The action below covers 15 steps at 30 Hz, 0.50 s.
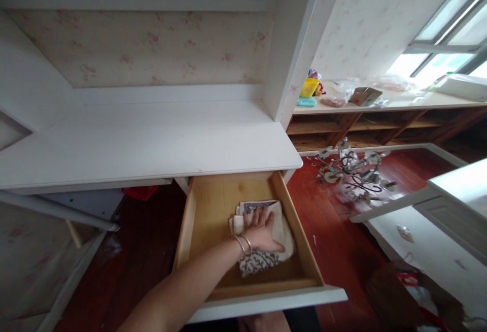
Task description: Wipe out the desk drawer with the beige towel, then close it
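My left hand (262,233) lies palm down with its fingers spread on a folded cloth (283,225), a bracelet at the wrist. The cloth is cream with a dark blue-grey pattern, and part of it is hidden under the hand. It rests toward the right side of a pulled-out wooden drawer (209,230), whose white front faces me. Above the drawer is a white desk top (182,141). My right hand does not show clearly; some bare skin appears under the drawer front at the bottom edge, and I cannot tell what it belongs to.
A chandelier (363,174) with curved arms lies on the red-brown floor at right. Behind it, a low shelf unit (380,125) carries bags, a yellow container (309,87) and a box (365,96). White furniture (429,240) and a brown bag (384,291) stand at lower right.
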### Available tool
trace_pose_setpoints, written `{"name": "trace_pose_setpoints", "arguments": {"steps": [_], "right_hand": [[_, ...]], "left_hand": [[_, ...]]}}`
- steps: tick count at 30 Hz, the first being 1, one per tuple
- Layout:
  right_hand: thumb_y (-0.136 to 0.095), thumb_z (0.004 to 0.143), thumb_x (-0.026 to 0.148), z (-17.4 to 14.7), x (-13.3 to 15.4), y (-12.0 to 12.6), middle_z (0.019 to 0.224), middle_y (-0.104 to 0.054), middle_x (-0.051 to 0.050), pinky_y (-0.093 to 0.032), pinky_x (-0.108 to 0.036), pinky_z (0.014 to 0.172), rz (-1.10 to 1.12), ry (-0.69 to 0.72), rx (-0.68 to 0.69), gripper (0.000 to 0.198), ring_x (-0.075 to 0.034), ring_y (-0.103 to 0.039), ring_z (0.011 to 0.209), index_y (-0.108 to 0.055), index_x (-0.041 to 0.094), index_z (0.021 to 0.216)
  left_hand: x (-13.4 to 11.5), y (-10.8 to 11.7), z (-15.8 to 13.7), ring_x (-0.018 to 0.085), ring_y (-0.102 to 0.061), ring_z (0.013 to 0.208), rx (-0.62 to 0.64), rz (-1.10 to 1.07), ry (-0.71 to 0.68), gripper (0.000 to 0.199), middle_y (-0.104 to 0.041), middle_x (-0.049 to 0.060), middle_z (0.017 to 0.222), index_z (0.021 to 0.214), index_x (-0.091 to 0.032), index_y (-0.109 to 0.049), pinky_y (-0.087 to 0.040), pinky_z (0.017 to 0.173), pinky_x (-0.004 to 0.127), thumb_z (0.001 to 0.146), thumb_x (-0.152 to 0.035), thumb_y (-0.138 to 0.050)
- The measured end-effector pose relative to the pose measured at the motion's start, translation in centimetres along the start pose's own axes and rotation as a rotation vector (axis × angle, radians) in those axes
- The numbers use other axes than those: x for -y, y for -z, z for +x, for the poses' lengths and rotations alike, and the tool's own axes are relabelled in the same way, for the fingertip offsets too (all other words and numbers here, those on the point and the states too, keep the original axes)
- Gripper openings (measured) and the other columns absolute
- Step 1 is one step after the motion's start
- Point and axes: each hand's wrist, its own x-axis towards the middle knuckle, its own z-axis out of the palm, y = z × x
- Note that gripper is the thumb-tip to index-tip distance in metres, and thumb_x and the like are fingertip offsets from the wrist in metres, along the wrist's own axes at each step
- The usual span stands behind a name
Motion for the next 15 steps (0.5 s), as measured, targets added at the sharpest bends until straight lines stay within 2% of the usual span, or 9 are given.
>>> {"name": "trace_pose_setpoints", "arguments": {"steps": [3,6,10,15], "right_hand": [[-0.064,0.078,0.020,0.3,0.0,-1.1,0.099,-0.075,-0.001,-0.051,-0.029,0.084,0.010,0.000,0.036,0.025,-0.024,-0.067,0.093,-0.073,0.030,0.100],[-0.061,0.075,0.018,0.3,0.0,-1.9,0.093,-0.076,-0.003,-0.051,-0.027,0.079,0.016,-0.059,0.122,0.023,-0.023,-0.068,0.083,-0.074,0.027,0.092],[-0.061,0.073,0.019,0.1,0.0,-2.6,0.091,-0.076,-0.004,-0.051,-0.029,0.077,0.008,-0.107,0.163,0.015,-0.022,-0.068,0.076,-0.074,0.026,0.078],[-0.061,0.076,0.020,0.2,0.3,-1.7,0.098,-0.076,-0.004,-0.052,-0.029,0.078,-0.002,-0.080,0.162,0.021,-0.024,-0.070,0.082,-0.075,0.027,0.091]], "left_hand": [[-0.6,-2.0,-1.8,0.038,0.019,0.145,-0.026,0.005,-0.054,0.119,0.016,0.010,0.161,0.156,-0.024,-0.003,0.011,0.110,0.069,0.063,-0.082,-0.049],[-1.1,-2.8,-3.0,0.039,0.017,0.145,-0.027,0.020,-0.080,0.109,0.013,0.008,0.162,0.156,-0.027,-0.004,0.013,0.108,0.072,0.069,-0.080,-0.044],[-1.3,-2.1,-3.4,0.042,0.008,0.146,-0.038,0.092,-0.099,0.102,0.005,0.011,0.163,0.156,-0.026,-0.009,0.009,0.106,0.076,0.074,-0.076,-0.043],[-0.6,-1.2,-3.7,0.042,0.002,0.147,-0.113,0.185,-0.157,0.095,0.001,0.013,0.163,0.156,-0.023,-0.014,0.001,0.106,0.078,0.079,-0.073,-0.040]]}}
